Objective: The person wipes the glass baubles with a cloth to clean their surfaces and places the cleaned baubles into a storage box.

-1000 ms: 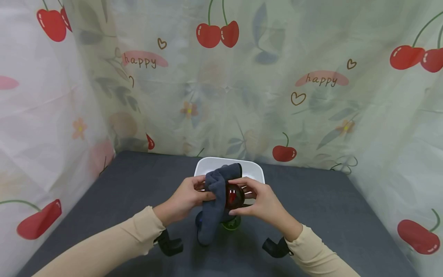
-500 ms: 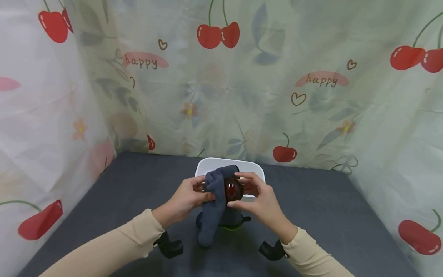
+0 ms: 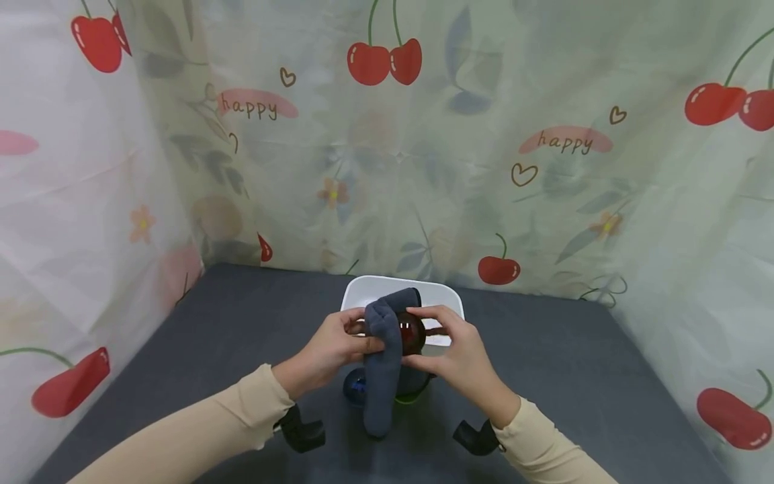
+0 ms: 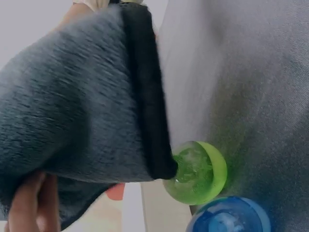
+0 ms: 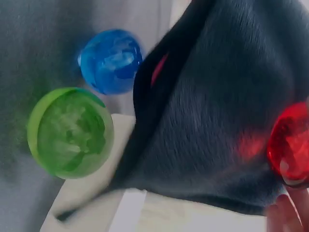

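Note:
My left hand (image 3: 323, 353) pinches a dark blue-grey cloth (image 3: 382, 383) that hangs down in front of it. Between the fingertips and thumb of my right hand (image 3: 462, 346) is a see-through red ball (image 3: 413, 333), held against the cloth's right side. The cloth hides the ball's left edge. On the table below lie a see-through blue ball (image 5: 112, 62) and a see-through green ball (image 5: 70, 133), close to each other. In the head view the cloth covers most of the green one, and part of the blue one.
Behind the hands a white plastic tray (image 3: 361, 290) stands on the dark grey table (image 3: 272, 302). A cherry-patterned curtain (image 3: 399, 168) closes off the back and both sides. Black wrist mounts (image 3: 302, 430) stick out under both wrists.
The cloth and my left hand have shifted slightly to the right, uncovering more of the blue ball. My right hand and the red ball have moved a little up.

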`<state>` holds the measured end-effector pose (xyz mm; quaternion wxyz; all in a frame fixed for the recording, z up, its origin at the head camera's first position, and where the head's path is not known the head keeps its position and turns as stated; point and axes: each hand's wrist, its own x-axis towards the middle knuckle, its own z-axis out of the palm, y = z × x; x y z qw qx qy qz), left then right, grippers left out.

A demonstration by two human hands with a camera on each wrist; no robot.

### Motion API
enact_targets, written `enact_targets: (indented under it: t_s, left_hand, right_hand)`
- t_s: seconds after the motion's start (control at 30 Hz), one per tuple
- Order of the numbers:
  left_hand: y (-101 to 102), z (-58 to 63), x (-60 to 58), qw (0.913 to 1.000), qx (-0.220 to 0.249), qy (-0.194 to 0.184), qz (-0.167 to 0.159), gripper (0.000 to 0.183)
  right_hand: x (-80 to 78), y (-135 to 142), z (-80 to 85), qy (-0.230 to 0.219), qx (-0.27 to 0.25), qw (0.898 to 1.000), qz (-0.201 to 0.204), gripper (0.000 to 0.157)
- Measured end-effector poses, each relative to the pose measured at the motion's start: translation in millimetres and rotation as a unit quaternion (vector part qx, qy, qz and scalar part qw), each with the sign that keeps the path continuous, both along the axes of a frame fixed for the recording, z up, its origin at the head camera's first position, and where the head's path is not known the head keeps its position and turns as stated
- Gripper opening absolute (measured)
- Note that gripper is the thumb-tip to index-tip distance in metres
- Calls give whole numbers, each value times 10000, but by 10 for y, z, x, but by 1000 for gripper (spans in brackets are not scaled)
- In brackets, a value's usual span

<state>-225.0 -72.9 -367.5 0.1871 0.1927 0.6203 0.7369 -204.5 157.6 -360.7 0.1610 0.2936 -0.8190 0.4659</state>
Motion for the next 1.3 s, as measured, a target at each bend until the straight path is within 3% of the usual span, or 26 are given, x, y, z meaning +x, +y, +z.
enact_targets:
  t_s: [0.13,0.23,0.37,0.6,0.8,1.03,1.17,1.3]
  left_hand:
    - [-22,-3,4,9999,26,107,74,56]
    - [-29,27,-4,10000,-6,95,1,56]
    - [-33,81,-10,9998,-59,10,-211,63]
    - [-30,74,8,9995,-264,188,63,54]
    - [-30,95,42,9994,-190,226,168,57]
    - [-37,108,33,9971,-545,526,6,57]
    - [-35,80,16,9960,-683,557,163,51]
    - [-52,64,14,9970,-561,449,283,49]
  right_hand:
    - [-26,49,6,-473,-264,9983,197,63]
    - [-35,60,-4,-907,-765,9907,659,64]
    - [-38,36,-17,-1157,-1206,9787,1191,66]
    - [-65,11,-47,-947,-959,9863,952,68]
    - [-79,0,-80,-958,-1336,9823,903,66]
    - [-82,-11,-60,-824,-1294,9829,1021,67]
    - [-85,4,-69,-801,-1080,9852,1066,67]
    - [-91,21,-92,-708,-1243,9806,1342,67]
